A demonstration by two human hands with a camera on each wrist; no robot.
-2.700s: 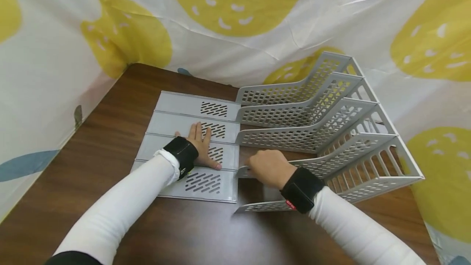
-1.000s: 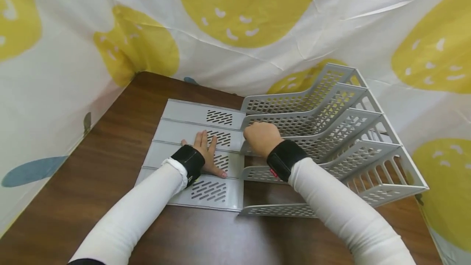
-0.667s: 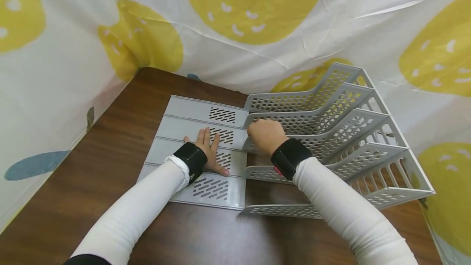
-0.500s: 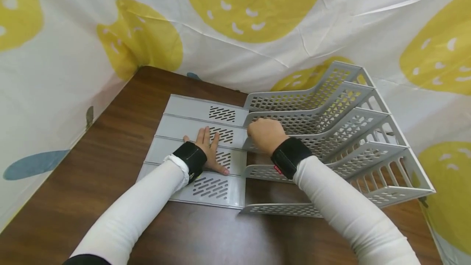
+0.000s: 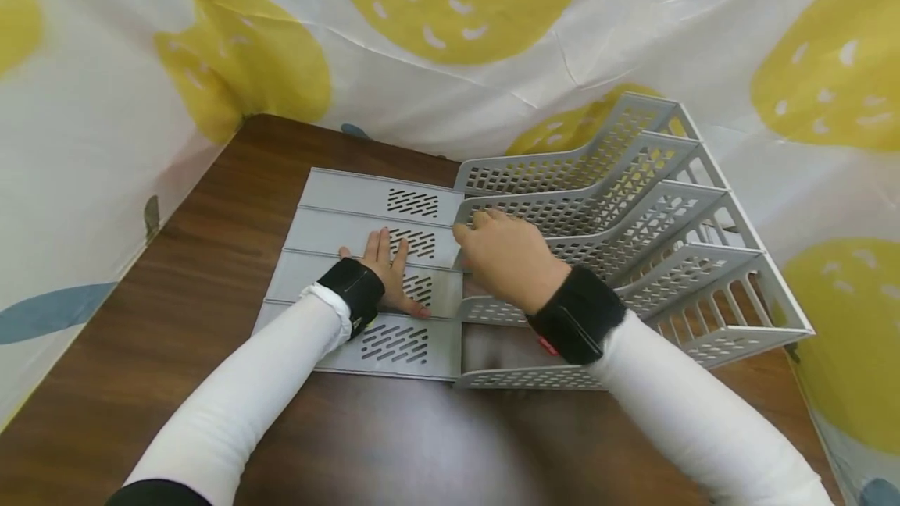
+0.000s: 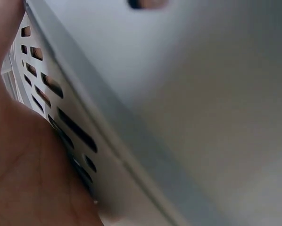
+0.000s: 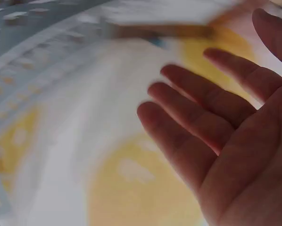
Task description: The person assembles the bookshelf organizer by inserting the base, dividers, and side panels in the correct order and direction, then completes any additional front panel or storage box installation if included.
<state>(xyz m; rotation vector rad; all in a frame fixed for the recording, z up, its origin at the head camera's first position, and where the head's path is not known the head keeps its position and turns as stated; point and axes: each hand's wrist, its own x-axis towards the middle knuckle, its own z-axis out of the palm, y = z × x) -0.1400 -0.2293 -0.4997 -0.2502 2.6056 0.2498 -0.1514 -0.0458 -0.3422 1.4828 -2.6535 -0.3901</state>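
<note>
A grey plastic file rack [image 5: 780,295] with several upright perforated dividers stands on the right half of the table. Grey slotted panels [image 5: 337,226] lie flat in a row to its left, against the divider ends. My left hand [image 5: 395,276] rests on these panels with fingers spread; its palm [image 6: 32,165] lies along the slotted surface in the left wrist view. My right hand [image 5: 512,258] hovers over the front ends of the middle dividers, covering part of them. In the right wrist view its fingers [image 7: 178,141] are loosely extended and hold nothing.
The brown wooden table [image 5: 394,443] extends in front of the panels and to their left. A white curtain [image 5: 436,112] with yellow fruit print hangs behind and at the sides, close to the rack's back.
My right hand went from a nearer divider to one farther back, stayed there gripping its end, and has now let go and lifted. The left hand stays on the panels.
</note>
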